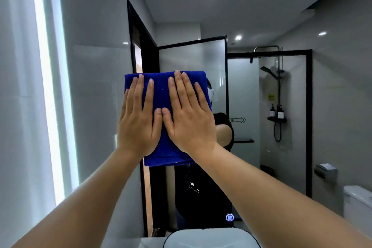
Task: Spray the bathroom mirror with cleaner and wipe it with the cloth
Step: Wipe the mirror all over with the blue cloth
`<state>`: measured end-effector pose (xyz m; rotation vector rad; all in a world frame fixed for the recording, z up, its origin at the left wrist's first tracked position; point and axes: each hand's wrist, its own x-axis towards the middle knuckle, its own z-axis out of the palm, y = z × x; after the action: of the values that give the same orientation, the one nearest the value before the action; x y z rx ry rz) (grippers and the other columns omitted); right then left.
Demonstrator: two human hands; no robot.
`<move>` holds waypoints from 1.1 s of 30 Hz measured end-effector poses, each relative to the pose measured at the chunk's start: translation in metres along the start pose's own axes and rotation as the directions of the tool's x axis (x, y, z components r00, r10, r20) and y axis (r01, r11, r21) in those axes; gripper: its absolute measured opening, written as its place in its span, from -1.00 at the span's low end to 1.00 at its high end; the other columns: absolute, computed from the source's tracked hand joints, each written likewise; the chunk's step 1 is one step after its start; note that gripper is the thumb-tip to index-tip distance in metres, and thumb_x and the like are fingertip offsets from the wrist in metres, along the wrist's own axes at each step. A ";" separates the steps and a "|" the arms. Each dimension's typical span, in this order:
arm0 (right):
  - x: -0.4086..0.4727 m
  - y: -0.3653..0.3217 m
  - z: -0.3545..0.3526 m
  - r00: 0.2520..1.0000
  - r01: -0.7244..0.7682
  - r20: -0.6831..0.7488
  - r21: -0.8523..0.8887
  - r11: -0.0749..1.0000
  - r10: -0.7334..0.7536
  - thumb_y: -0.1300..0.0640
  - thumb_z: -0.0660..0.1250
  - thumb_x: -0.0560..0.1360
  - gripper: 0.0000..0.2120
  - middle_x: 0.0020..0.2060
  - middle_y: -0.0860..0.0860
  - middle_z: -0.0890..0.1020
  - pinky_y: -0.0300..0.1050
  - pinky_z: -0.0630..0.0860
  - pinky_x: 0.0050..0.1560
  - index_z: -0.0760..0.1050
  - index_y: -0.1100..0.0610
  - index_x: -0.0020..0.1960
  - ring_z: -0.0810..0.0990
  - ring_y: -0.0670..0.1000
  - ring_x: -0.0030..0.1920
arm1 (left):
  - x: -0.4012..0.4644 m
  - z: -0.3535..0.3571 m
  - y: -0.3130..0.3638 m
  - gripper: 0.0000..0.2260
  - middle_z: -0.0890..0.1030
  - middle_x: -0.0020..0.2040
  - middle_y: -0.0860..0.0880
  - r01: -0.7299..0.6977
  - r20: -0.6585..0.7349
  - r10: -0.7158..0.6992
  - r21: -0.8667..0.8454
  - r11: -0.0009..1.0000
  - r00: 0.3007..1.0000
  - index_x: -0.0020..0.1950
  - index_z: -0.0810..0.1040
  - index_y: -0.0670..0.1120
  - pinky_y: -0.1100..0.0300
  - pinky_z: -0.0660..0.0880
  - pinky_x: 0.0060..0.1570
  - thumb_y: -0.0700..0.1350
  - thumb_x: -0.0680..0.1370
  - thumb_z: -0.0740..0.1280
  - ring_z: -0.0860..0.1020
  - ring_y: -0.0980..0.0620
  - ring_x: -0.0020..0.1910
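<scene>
A folded blue cloth (163, 94) lies flat against the bathroom mirror (261, 16), at the middle of the view. My left hand (138, 121) presses its left half with the fingers spread and pointing up. Beside it, my right hand (189, 119) presses the right half the same way, and the two thumbs touch. Both palms are flat on the cloth. No spray bottle of cleaner is in view. The mirror shows a person in a dark shirt, mostly hidden behind the cloth and my hands.
A lit vertical strip (48, 86) runs down the mirror's left edge. The rim of a white basin (201, 237) shows at the bottom. In the reflection are a black-framed glass door (193, 56), a shower (277, 90) and a toilet tank (358, 199).
</scene>
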<state>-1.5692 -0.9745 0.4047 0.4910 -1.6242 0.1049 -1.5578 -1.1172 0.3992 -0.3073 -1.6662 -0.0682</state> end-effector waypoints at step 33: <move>0.025 -0.169 0.049 0.998 0.021 -0.059 -0.007 1.000 -0.021 -0.04 0.00 0.64 -0.42 0.54 0.16 0.17 0.03 -0.01 0.55 0.10 0.26 0.56 0.11 0.09 0.56 | -0.048 -0.057 -0.154 -0.50 0.14 0.52 -0.31 0.010 -0.044 -0.011 -0.013 1.000 0.999 0.52 0.13 -0.29 -0.04 0.02 0.53 -0.14 0.61 0.07 0.07 -0.19 0.53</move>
<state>-1.5524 -1.1501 0.3853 0.4960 -1.5606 0.0980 -1.5356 -1.2858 0.3803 -0.3044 -1.6240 -0.0930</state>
